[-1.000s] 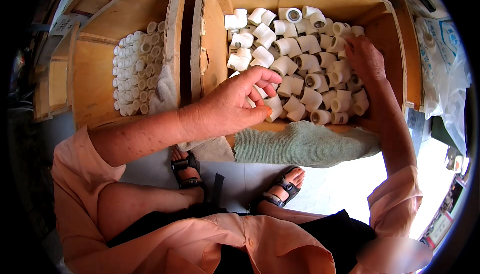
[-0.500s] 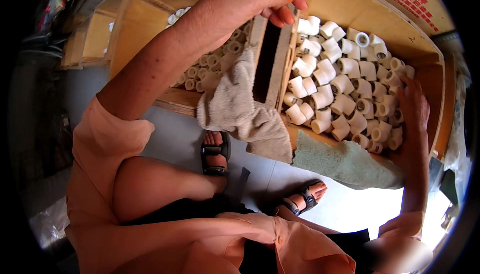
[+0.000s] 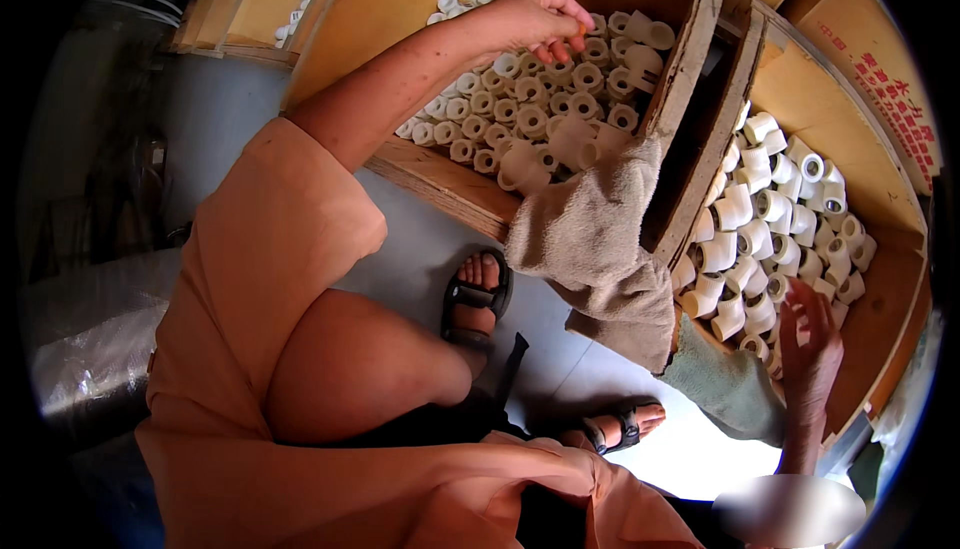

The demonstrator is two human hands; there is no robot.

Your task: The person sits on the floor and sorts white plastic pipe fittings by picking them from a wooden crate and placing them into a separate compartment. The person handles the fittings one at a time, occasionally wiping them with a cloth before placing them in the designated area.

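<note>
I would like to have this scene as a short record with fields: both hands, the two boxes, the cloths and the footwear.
Left hand: above the left box, fingers bent; grip unclear
Right hand: at the right box's near part, fingers bent; grip unclear
Left box: wooden, holding white fittings with round openings
Right box: wooden, holding white elbow fittings
Cloths: beige cloth over left box's near right corner; green cloth over right box's near edge
Footwear: black sandals

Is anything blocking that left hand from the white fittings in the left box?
Nothing visible: the left hand is above the white fittings. The grey-brown towel drapes over the left box's near right corner, away from the hand.
</note>
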